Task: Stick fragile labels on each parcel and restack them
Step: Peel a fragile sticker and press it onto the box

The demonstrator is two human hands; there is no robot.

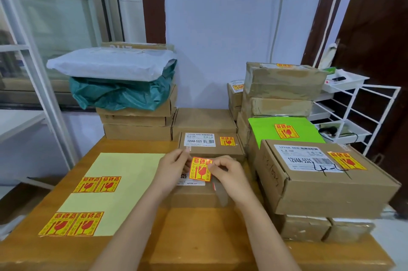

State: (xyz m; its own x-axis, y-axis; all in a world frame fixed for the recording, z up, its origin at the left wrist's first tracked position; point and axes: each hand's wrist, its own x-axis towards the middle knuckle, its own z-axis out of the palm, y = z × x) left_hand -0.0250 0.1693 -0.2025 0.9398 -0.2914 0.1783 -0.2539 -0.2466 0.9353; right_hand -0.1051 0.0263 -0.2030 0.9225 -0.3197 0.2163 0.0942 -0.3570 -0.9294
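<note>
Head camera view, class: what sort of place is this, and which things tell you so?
Probably a small parcel packing or dispatch room. Clues: stacked cardboard parcels, a sheet of fragile labels on the wooden table, and the left hand and right hand holding one label.

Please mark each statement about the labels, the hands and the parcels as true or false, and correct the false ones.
1. Both hands hold one fragile label over a parcel. True: left hand and right hand pinch it.
2. The backing sheet still carries four labels. True.
3. The green parcel has no label. False: it bears one.
4. The backing sheet lies right of the hands. False: it lies left.
5. The white bag lies on the teal bag. True.
</note>
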